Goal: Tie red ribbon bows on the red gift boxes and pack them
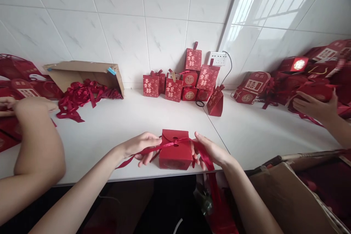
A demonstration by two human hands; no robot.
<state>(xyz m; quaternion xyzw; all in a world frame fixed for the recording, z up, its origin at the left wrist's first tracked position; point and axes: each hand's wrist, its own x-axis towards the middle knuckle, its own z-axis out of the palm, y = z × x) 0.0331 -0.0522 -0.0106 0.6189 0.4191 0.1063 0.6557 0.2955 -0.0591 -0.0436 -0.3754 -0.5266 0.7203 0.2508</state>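
Near the front edge of the bench [131, 117] sits the red box [175, 160], my left hand [142, 144] closed on one ribbon [204, 153] tail, my right hand [216, 151] half open under the other. Even pulling should keep the knot [174, 142] centred.

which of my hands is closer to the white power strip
Right: your right hand is in front of the power strip, right of the red box; your left hand is farther off, left of the box.
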